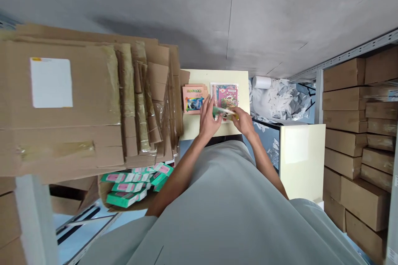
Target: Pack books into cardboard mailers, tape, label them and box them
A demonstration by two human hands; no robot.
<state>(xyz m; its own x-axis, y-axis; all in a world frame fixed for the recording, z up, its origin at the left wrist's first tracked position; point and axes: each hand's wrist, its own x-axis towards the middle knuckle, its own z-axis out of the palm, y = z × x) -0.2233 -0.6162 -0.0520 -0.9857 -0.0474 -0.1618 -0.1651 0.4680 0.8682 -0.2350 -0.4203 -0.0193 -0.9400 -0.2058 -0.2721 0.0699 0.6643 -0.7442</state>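
Note:
Between my two hands a thin green and yellow booklet [224, 112] is held tilted, its edge toward the camera. My left hand [209, 119] grips its left end, and my right hand [243, 121] pinches its right end. Just beyond them lies a pink booklet [228, 96] on top of other colourful booklets and a white sheet. To the left, a stack of salmon-coloured booklets [194, 100] with a blue picture rests on the cream table [214, 75], close to my left fingers.
Flattened cardboard [93, 124] is piled high at the left, above a box of green and pink packets [127, 188]. White paper scraps [280, 99] and a white roll [261, 82] lie right of the table. A second cream table [302, 161] and shelved cartons [343, 112] stand farther right.

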